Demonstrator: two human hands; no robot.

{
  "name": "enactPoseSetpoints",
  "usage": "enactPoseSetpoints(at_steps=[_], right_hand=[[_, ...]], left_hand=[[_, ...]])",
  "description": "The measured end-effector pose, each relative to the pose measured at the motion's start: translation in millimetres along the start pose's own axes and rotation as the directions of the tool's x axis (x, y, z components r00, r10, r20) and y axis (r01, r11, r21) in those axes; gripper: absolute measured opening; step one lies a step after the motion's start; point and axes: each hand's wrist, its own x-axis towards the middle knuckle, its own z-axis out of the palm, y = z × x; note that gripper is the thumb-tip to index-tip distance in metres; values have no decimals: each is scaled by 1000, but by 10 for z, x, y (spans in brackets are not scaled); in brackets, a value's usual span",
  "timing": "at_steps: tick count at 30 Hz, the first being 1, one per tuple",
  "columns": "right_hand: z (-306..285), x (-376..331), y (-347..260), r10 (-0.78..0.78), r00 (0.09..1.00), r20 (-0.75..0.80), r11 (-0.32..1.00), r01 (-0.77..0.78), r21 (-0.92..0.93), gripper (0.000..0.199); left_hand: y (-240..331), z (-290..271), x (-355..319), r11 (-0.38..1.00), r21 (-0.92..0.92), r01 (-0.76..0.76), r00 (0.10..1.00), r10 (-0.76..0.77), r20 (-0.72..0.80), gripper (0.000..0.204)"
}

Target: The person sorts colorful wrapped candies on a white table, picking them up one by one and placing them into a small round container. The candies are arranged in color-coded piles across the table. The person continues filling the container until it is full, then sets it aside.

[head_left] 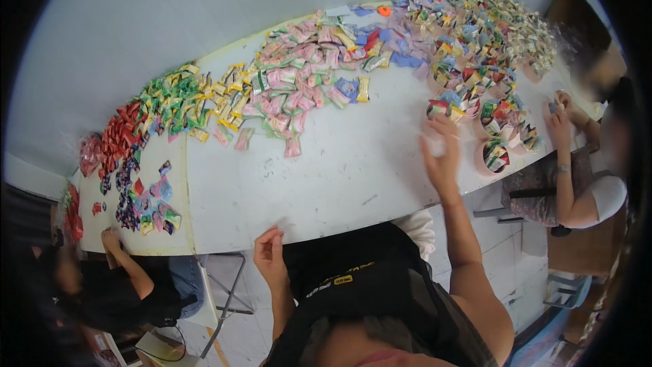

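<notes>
My right hand [443,149] reaches over the table to a pink round cup [429,110] filled with mixed wrapped sweets. Its fingertips are at the near rim and the sweets on top, with the thumb apart from the fingers; motion blurs it slightly. At the table's front edge, my left hand [270,253] is closed, thumb against curled fingers. A faint, thin, see-through shape shows by its fingertips, too indistinct to name. More filled pink cups [481,160] stand to the right of my right hand. Pink wrapped sweets [292,88] lie heaped in front of me.
Yellow sweets [234,98], green sweets [173,95] and red sweets [122,132] are piled leftward on the white table [319,177]. Cups topped with pale sweets [523,34] crowd the far right. Co-workers' hands are at the left end [111,239] and right end [560,110].
</notes>
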Motion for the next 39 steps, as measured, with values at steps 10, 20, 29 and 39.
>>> enactPoseSetpoints(at_steps=[10,20,29,39], right_hand=[[2033,1785,1032,525,819,-232,790,-571,-224,68],[2100,2348,1719,750,660,46,592,-638,-492,67],[1816,1419,1587,732,589,341,385,-771,507,62],[1244,770,-156,367,919,141,686,-370,627,36]], left_hand=[[259,103,131,995,-65,-76,993,81,83,14],[73,-284,-39,999,-35,-10,997,7,-80,13],[245,78,181,997,-63,42,985,-31,168,10],[279,139,322,994,-93,-57,974,76,213,10]])
